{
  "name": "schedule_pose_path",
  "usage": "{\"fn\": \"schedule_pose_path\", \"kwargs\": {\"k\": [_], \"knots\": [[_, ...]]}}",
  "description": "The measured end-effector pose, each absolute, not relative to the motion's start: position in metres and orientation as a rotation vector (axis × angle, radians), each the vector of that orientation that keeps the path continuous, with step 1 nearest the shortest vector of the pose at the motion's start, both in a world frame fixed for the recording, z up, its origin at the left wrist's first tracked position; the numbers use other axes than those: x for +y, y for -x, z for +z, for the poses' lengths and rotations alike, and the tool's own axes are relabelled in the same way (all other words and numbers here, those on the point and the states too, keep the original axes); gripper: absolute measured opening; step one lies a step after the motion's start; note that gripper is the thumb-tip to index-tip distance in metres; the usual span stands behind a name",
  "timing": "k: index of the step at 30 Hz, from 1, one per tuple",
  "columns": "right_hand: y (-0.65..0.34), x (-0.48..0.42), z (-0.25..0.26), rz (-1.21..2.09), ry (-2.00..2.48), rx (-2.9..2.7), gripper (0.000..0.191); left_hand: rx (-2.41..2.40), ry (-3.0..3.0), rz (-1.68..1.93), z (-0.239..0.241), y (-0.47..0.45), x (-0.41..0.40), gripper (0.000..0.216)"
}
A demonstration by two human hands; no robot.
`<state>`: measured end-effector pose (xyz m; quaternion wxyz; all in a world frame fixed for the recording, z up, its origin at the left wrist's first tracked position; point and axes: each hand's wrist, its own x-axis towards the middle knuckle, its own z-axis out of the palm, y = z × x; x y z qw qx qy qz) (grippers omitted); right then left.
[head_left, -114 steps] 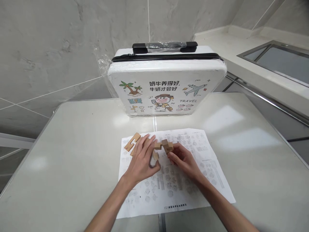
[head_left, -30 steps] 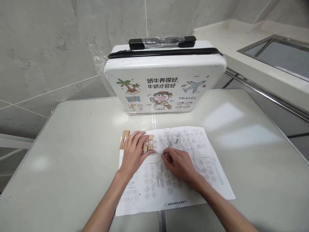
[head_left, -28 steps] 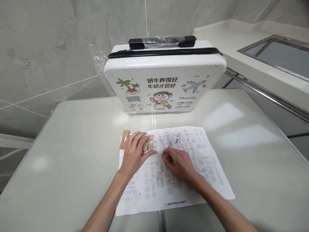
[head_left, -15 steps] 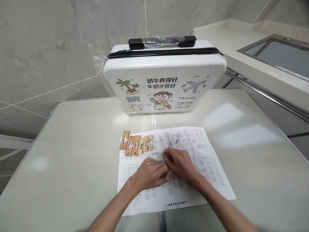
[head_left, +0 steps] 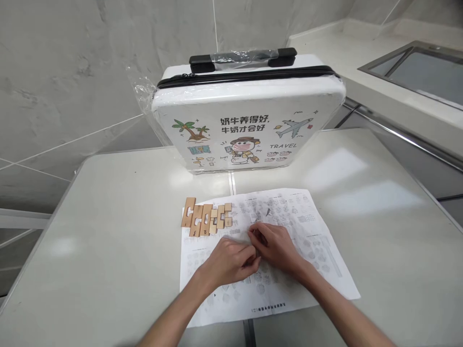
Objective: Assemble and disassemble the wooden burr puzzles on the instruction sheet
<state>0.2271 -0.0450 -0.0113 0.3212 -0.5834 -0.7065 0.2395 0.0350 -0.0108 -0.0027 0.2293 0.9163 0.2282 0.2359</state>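
Over a printed instruction sheet (head_left: pixel 206 308), my left hand (head_left: pixel 231 260) is closed, its fingers curled inward toward the thumb. Just beside it, my right hand (head_left: pixel 277 246) has its thumb and index finger pinched together. Whatever these fingers hold, if anything, is hidden or too small to name. Several notched wooden puzzle pieces (head_left: pixel 205 218), some marked with numbers, lie side by side in a row at the sheet's far left corner. Neither hand touches them.
Behind the sheet stands a white suitcase (head_left: pixel 249 106) in clear plastic wrap, with a black handle (head_left: pixel 243 59) on top. The pale folding table (head_left: pixel 108 231) has a seam down its middle. A counter (head_left: pixel 336 53) runs along the right, against the grey wall.
The view has shifted slightly, so the sheet and hands appear a little further right and lower. Both hands keep nearly the same pose over the sheet; the wooden pieces stay in their row.
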Motion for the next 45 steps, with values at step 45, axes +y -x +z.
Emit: {"fn": "schedule_pose_path", "kwargs": {"k": [45], "knots": [[-0.229,-0.045,-0.008,0.699,1.557,-1.809,0.018,0.552,-2.488,0.667,0.019,-0.027,-0.018,0.032]]}}
